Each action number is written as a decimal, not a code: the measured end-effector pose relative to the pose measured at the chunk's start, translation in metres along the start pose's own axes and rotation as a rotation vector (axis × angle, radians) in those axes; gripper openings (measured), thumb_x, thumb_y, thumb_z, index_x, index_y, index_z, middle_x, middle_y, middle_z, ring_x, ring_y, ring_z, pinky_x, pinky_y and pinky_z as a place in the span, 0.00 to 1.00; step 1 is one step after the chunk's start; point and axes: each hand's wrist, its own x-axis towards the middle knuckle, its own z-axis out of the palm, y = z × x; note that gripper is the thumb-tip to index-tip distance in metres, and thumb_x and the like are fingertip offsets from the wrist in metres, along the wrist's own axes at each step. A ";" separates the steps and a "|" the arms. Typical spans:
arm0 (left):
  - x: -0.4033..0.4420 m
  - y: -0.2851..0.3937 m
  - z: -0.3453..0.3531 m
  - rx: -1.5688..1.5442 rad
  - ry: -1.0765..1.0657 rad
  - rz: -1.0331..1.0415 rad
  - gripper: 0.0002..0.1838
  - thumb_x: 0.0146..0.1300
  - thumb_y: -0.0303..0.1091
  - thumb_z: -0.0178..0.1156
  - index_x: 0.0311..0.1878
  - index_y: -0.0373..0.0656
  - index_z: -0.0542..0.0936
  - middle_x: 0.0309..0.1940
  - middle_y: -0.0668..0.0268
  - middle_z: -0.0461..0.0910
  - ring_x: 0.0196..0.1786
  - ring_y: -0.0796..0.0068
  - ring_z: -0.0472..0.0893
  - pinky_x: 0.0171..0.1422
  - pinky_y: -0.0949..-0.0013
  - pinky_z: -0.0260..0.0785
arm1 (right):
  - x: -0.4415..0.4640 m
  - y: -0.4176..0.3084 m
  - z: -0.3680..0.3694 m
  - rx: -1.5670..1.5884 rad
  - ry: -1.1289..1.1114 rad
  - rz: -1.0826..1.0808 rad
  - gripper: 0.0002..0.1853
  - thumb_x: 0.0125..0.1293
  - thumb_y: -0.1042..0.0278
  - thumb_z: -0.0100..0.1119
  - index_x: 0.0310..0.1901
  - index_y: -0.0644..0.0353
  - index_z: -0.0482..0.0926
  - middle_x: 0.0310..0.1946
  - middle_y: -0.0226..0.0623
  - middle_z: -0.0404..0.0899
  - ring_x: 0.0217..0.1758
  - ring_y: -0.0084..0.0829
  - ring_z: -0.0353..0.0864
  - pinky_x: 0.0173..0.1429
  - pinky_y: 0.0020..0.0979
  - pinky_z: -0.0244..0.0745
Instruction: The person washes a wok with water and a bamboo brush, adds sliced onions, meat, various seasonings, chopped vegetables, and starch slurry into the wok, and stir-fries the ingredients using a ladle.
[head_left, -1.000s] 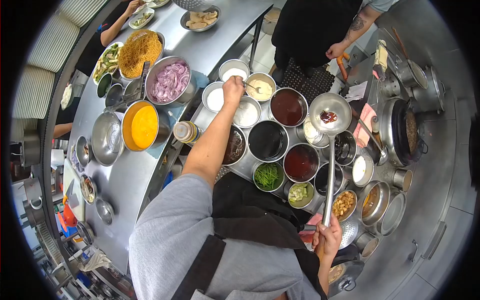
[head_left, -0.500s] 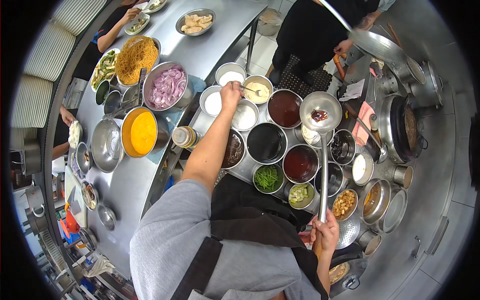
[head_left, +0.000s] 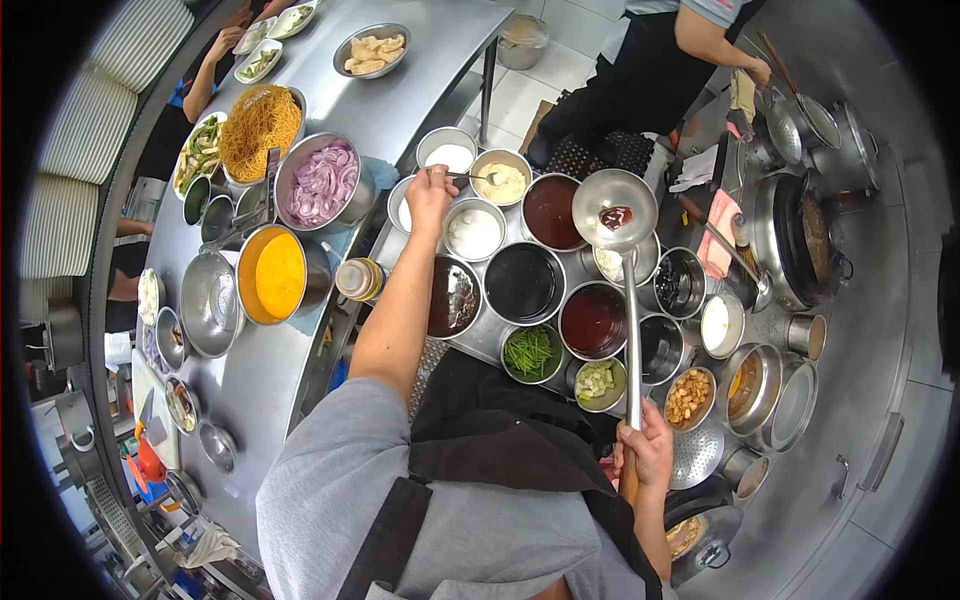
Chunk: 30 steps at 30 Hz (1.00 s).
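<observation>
My left hand [head_left: 431, 203] reaches across the sauce pots, its fingers closed on a small spoon [head_left: 468, 176]. The spoon's tip rests in a pot of pale yellow paste [head_left: 503, 188]. Close by stand a pot of white powder [head_left: 449, 157] and another white-filled pot [head_left: 474, 232]. My right hand [head_left: 645, 445] grips the wooden end of a long-handled ladle [head_left: 633, 340], low on the right. Its wide metal bowl hangs over the pots, tilted so that a little dark red-brown sauce [head_left: 616, 217] shows inside.
Pots of dark sauce [head_left: 524, 284], chopped greens [head_left: 532, 354] and fried cubes [head_left: 689, 398] crowd around the ladle. On the left, a steel table [head_left: 262, 400] bears sliced onion [head_left: 322, 183], beaten egg [head_left: 283, 277] and noodles [head_left: 260, 137]. A co-worker's arm [head_left: 715, 45] extends over the stove.
The view has shifted slightly. My left hand still has the spoon in the paste pot, and the ladle stays over the pots. The co-worker has turned toward the stove, and the raised pan is lowered.
</observation>
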 end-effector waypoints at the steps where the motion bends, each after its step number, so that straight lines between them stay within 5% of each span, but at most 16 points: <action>1: -0.003 0.001 -0.005 -0.023 -0.044 0.024 0.14 0.69 0.35 0.49 0.41 0.32 0.77 0.26 0.63 0.77 0.22 0.80 0.75 0.23 0.78 0.64 | 0.003 0.000 0.000 -0.017 -0.024 0.009 0.32 0.57 0.79 0.55 0.64 0.69 0.58 0.24 0.36 0.72 0.12 0.25 0.70 0.15 0.23 0.66; 6: -0.052 0.064 -0.006 -0.260 -0.162 0.066 0.12 0.68 0.33 0.51 0.39 0.33 0.78 0.22 0.67 0.76 0.21 0.82 0.74 0.24 0.79 0.64 | 0.017 -0.002 0.012 -0.064 -0.051 0.089 0.32 0.57 0.79 0.55 0.65 0.68 0.57 0.24 0.35 0.73 0.13 0.24 0.71 0.14 0.23 0.66; 9: -0.059 0.059 -0.023 0.156 0.030 0.363 0.11 0.67 0.33 0.52 0.39 0.34 0.80 0.20 0.65 0.78 0.21 0.78 0.78 0.27 0.74 0.69 | 0.019 -0.007 0.021 -0.051 -0.106 0.189 0.33 0.56 0.78 0.55 0.65 0.67 0.58 0.24 0.36 0.73 0.12 0.25 0.71 0.13 0.24 0.66; 12: -0.050 0.024 -0.045 0.326 0.044 0.350 0.13 0.68 0.36 0.52 0.40 0.34 0.80 0.19 0.67 0.77 0.21 0.82 0.75 0.26 0.76 0.66 | 0.021 -0.001 0.019 0.002 -0.160 0.189 0.32 0.56 0.78 0.55 0.64 0.67 0.59 0.24 0.36 0.73 0.12 0.25 0.70 0.13 0.24 0.66; 18: -0.052 -0.034 -0.051 0.602 -0.055 0.323 0.14 0.66 0.38 0.52 0.39 0.36 0.81 0.16 0.63 0.77 0.21 0.73 0.79 0.30 0.69 0.70 | 0.020 -0.008 0.027 -0.034 -0.116 0.162 0.33 0.53 0.76 0.57 0.62 0.71 0.60 0.22 0.36 0.70 0.09 0.23 0.66 0.12 0.22 0.63; 20: -0.056 -0.038 -0.051 0.592 -0.093 0.212 0.11 0.63 0.34 0.53 0.37 0.36 0.80 0.29 0.47 0.80 0.36 0.47 0.80 0.40 0.56 0.72 | 0.022 -0.009 0.021 -0.066 -0.144 0.149 0.33 0.54 0.79 0.54 0.64 0.70 0.59 0.23 0.35 0.71 0.11 0.23 0.68 0.14 0.22 0.66; 27: -0.057 -0.032 -0.046 0.419 -0.098 -0.020 0.13 0.65 0.35 0.51 0.36 0.34 0.79 0.20 0.59 0.79 0.21 0.72 0.81 0.31 0.67 0.72 | 0.019 -0.010 0.020 -0.039 -0.097 0.135 0.33 0.54 0.79 0.55 0.64 0.71 0.59 0.23 0.35 0.72 0.11 0.23 0.68 0.14 0.22 0.65; 30: -0.053 -0.040 -0.048 0.310 -0.105 -0.069 0.13 0.65 0.35 0.51 0.35 0.34 0.79 0.19 0.62 0.78 0.21 0.73 0.79 0.29 0.69 0.71 | 0.018 -0.013 0.021 -0.059 -0.071 0.144 0.33 0.53 0.79 0.55 0.63 0.70 0.59 0.23 0.35 0.72 0.10 0.23 0.68 0.14 0.22 0.65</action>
